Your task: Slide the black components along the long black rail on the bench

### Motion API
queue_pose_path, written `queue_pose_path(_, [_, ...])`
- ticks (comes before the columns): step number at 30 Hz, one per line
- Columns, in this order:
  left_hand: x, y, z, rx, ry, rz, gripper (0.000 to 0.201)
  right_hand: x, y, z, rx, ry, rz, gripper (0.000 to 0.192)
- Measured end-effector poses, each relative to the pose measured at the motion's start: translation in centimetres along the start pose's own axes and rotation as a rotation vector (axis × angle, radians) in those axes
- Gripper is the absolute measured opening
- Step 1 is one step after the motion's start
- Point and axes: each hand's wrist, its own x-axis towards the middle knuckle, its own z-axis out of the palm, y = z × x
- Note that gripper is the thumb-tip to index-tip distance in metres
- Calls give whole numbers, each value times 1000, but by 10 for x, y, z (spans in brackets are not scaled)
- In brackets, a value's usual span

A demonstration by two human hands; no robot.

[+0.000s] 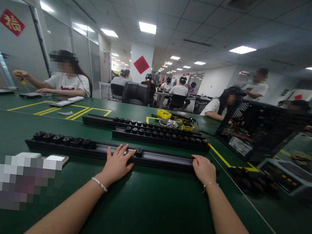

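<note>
Long black metal track rail point(113, 152) lies across the green table mat point(146, 205), right in front of the person, with both hands on it. A cluster of small black slider modules point(59, 139) sits along its left part and one lone module point(139, 152) near the middle. The left hand point(117, 163) rests flat on the rail with fingers spread beside that lone module, gripping nothing; the right hand point(204, 169) lies over the rail's right end, fingers curled loosely on it (whether they actually clasp the edge I cannot tell).

By its look the rail is stiff and fairly heavy, unlikely to bend, with a smooth groove where the modules could slide if it were tilted; taking it near both ends, kept level, seems the safest hold.

Two more black rails point(159, 138) lie parallel farther back. Behind them stand a small yellow plastic tray point(164, 113), contents unclear, and a shallow round metal dish point(168, 123) holding something too small to make out.
</note>
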Motion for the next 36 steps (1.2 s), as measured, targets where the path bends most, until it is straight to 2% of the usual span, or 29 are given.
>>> queue_pose_path(6, [0,-1,3,-1,4,1,50,-1,2,3,20,80,-5,42])
queue_pose_path(9, [1,-2,4,-4,-2,-4,50,-3,-7,4,41,138,-19,40])
queue_pose_path(12, [2,-1,2,-13,-15,-6,49,-8,-34,7,153,124,-170,39])
queue_pose_path(17, [3,2,-1,-20,-24,-18,49,-32,-104,18,289,3,-495,41])
queue_pose_path(21, [3,4,-2,-10,-32,-24,49,-50,-137,23,292,-64,-588,50])
queue_pose_path(25, [3,6,-4,-11,-39,-30,49,-56,-144,23,258,-83,-626,53])
queue_pose_path(31, [4,8,-2,-18,-30,-44,49,-59,-146,28,208,-69,-583,55])
queue_pose_path(36, [4,10,1,-43,2,-3,48,-60,-148,29,203,-71,-584,55])
